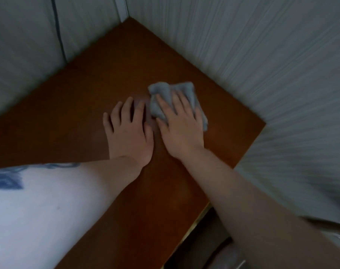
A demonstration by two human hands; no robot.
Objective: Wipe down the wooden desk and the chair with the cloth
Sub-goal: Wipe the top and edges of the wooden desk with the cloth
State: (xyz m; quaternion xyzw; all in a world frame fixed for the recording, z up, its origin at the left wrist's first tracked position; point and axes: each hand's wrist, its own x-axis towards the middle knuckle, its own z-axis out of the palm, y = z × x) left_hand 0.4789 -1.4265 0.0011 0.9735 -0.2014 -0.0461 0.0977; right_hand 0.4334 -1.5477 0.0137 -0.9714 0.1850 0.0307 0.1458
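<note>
Pressing a crumpled, fuzzy grey cloth flat onto the smooth reddish-brown wooden tabletop: right hand, fingers spread straight. Resting beside it, left hand, palm down, fingers apart, holding nothing.

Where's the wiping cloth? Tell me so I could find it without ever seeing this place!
Find the brown wooden desk pushed into the corner of the striped walls. Two hands lie side by side near its middle; look under the right hand, the one nearer the right-side wall. The cloth is the crumpled grey-blue thing there, the only soft, pale item on the dark wood.
</note>
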